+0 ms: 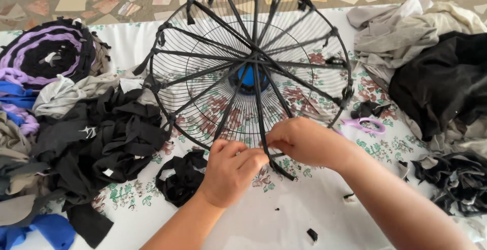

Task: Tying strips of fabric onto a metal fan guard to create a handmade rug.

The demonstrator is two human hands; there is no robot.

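Observation:
A round black wire fan guard (213, 42) with a blue hub (248, 77) stands tilted on a floral white cloth (314, 204). Black fabric strips (213, 70) run like spokes from its centre to the rim and are knotted there. Both my hands meet at the guard's near rim. My right hand (304, 141) pinches one black strip (261, 118) where it reaches the rim. Touching it from the left, my left hand (231, 171) has its fingers curled on the same strip's loose end.
A heap of black and grey fabric strips (96, 143) lies at left, beside a coiled purple and black braided mat (43, 52). Grey and black cloth (431, 62) is piled at right. Purple scissors (362, 124) lie by the guard. A black strip bundle (180, 176) sits near my left wrist.

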